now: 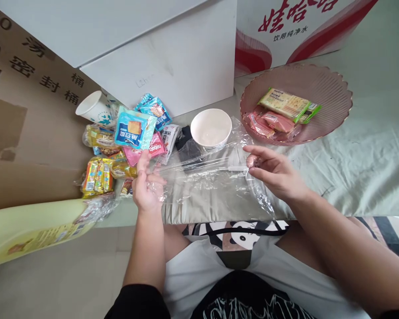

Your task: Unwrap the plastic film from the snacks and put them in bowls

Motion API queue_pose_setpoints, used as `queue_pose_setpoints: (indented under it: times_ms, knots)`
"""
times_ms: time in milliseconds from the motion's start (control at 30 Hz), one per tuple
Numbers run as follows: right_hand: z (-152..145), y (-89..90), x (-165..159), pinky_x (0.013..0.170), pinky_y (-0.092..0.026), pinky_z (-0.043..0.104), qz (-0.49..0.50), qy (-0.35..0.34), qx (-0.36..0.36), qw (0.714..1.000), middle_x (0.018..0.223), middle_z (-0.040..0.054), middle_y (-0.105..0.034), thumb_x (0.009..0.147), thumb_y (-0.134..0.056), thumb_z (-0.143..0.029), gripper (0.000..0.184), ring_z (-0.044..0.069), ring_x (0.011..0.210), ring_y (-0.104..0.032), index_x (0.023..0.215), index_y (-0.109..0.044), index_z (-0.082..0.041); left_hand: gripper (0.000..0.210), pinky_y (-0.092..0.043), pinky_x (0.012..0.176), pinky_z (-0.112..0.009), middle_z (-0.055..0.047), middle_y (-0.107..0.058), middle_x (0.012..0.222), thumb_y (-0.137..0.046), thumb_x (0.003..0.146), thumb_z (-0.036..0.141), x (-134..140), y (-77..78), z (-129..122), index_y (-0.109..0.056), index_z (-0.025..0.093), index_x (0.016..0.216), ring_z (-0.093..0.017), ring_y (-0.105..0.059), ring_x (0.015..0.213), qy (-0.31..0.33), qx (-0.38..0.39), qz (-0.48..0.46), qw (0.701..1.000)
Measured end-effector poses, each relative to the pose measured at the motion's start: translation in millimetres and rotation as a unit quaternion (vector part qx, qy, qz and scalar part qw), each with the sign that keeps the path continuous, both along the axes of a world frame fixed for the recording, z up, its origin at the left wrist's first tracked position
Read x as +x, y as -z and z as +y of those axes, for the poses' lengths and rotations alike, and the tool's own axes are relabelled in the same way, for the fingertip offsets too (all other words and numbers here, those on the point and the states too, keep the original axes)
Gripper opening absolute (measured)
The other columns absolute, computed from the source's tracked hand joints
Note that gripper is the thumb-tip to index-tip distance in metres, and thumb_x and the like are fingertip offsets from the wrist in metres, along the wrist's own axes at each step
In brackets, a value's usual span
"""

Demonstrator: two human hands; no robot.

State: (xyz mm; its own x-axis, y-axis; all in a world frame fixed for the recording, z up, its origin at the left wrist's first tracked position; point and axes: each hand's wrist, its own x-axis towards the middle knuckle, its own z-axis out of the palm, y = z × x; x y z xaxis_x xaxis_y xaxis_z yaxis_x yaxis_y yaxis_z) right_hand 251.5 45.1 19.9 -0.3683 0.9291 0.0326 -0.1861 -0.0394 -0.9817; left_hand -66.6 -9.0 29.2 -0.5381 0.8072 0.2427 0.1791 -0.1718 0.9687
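A thin sheet of clear plastic film (206, 177) stretches crumpled between my two hands, above the front of the cloth-covered table. Whether it is a flat sheet or a bag, I cannot tell. My left hand (148, 186) grips its left end with curled fingers, the index finger pointing up toward a pink packet (157, 149). On the other side my right hand (272, 170) pinches the film between thumb and fingers, and a loose end hangs below. Just behind the film stand a white paper bowl (211, 127) and a dark flat object (186, 146), partly seen through it.
A pink ribbed bowl (332, 95) with wrapped biscuits (284, 104) stands at right. Left are blue snack packets (133, 128), yellow-wrapped snacks (98, 176), a tilted paper cup (95, 107) and a pale yellow jug (36, 230). White boxes (173, 71) and a cardboard box (36, 133) stand behind.
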Motion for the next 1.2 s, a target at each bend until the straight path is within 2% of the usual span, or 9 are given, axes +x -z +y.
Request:
queue_pose_setpoints:
  times_ms: [200, 400, 467, 567, 700, 800, 933, 1067, 1200]
  knots:
    - [1.3, 5.8, -2.4, 0.068, -0.049, 0.033, -0.264, 0.089, 0.218, 0.935, 0.073, 0.0000, -0.055, 0.088, -0.068, -0.026, 0.018, 0.016, 0.068, -0.054, 0.105, -0.075, -0.023, 0.059, -0.044, 0.115, -0.047, -0.009, -0.077, 0.088, -0.049, 0.089, 0.059, 5.3, -2.8, 0.0, -0.064, 0.022, 0.046, -0.029, -0.067, 0.117, 0.007, 0.031, 0.038, 0.999]
    - [-1.4, -3.4, 0.1, 0.094, -0.049, 0.047, -0.271, 0.223, 0.366, 0.862, 0.106, 0.0103, -0.065, 0.085, -0.072, -0.030, 0.010, 0.030, 0.111, -0.061, 0.077, -0.069, -0.025, 0.044, -0.050, 0.107, -0.049, -0.005, -0.070, 0.064, -0.058, 0.083, 0.055, 2.0, -1.7, 2.3, -0.073, 0.021, 0.059, -0.025, -0.074, 0.083, 0.062, 0.095, 0.015, 0.993]
    - [-3.2, -10.0, 2.3, 0.100, -0.048, 0.050, -0.195, 0.140, 0.315, 0.918, 0.097, 0.0086, -0.071, 0.089, -0.069, -0.033, 0.016, 0.030, 0.110, -0.065, 0.076, -0.064, -0.024, 0.036, -0.059, 0.092, -0.045, -0.005, -0.072, 0.067, -0.067, 0.077, 0.052, 1.4, -3.7, 1.2, -0.074, 0.020, 0.063, -0.022, -0.073, 0.072, 0.088, 0.087, -0.014, 0.992]
    - [-6.9, -18.5, 6.6, 0.073, -0.057, 0.039, -0.027, -0.032, 0.066, 0.997, 0.066, 0.0010, -0.068, 0.094, -0.064, -0.045, 0.025, 0.021, 0.068, -0.070, 0.081, -0.055, -0.025, 0.025, -0.059, 0.054, -0.031, -0.006, -0.077, 0.085, -0.079, 0.068, 0.042, -0.2, -9.0, -3.2, -0.078, 0.020, 0.079, -0.018, -0.069, 0.059, 0.136, 0.023, -0.071, 0.988]
    - [-8.4, -22.5, 13.8, 0.034, -0.034, 0.023, 0.109, -0.207, -0.191, 0.953, 0.047, -0.0094, -0.055, 0.087, -0.070, -0.056, 0.041, 0.012, 0.030, -0.044, 0.109, -0.053, -0.027, 0.040, -0.031, 0.029, -0.017, -0.010, -0.078, 0.110, -0.080, 0.066, 0.027, -7.2, -15.2, -9.2, -0.075, 0.020, 0.105, -0.006, -0.052, 0.038, 0.210, -0.094, -0.150, 0.962]
    - [-4.2, -19.4, 14.2, 0.032, -0.025, 0.021, 0.115, -0.185, -0.174, 0.960, 0.046, -0.0091, -0.051, 0.086, -0.068, -0.063, 0.052, 0.008, 0.030, -0.034, 0.117, -0.059, -0.022, 0.043, -0.024, 0.027, -0.016, -0.011, -0.077, 0.115, -0.076, 0.069, 0.022, -12.6, -16.0, -9.3, -0.072, 0.020, 0.112, 0.001, -0.038, 0.031, 0.259, -0.157, -0.197, 0.932]
    - [-0.9, -11.5, 2.2, 0.051, -0.046, 0.022, 0.116, -0.040, -0.108, 0.987, 0.070, -0.0013, -0.061, 0.082, -0.074, -0.060, 0.045, 0.010, 0.057, -0.054, 0.101, -0.068, -0.020, 0.039, -0.021, 0.026, -0.015, -0.013, -0.076, 0.118, -0.075, 0.072, 0.023, -5.4, -13.0, -3.8, -0.072, 0.018, 0.111, 0.003, -0.036, 0.029, 0.343, -0.221, -0.213, 0.888]
    - [-11.9, -4.1, -16.2, 0.077, -0.059, 0.029, 0.062, -0.196, -0.147, 0.967, 0.116, 0.0076, -0.070, 0.073, -0.085, -0.039, 0.056, 0.016, 0.093, -0.069, 0.121, -0.060, -0.023, 0.040, -0.024, 0.028, -0.016, -0.014, -0.077, 0.118, -0.080, 0.073, 0.030, 17.2, -8.2, 3.8, -0.073, 0.017, 0.110, -0.001, -0.047, 0.031, 0.411, -0.290, -0.197, 0.842]
    - [-22.6, -2.5, -27.4, 0.050, -0.047, 0.020, -0.064, -0.367, -0.161, 0.914, 0.076, -0.0017, -0.069, 0.084, -0.072, -0.026, 0.018, 0.007, 0.054, -0.058, 0.097, -0.062, -0.018, 0.040, -0.030, 0.028, -0.020, -0.015, -0.078, 0.109, -0.083, 0.064, 0.052, 31.0, -4.1, 8.0, -0.074, 0.018, 0.083, -0.008, -0.053, 0.033, 0.401, -0.255, -0.224, 0.851]
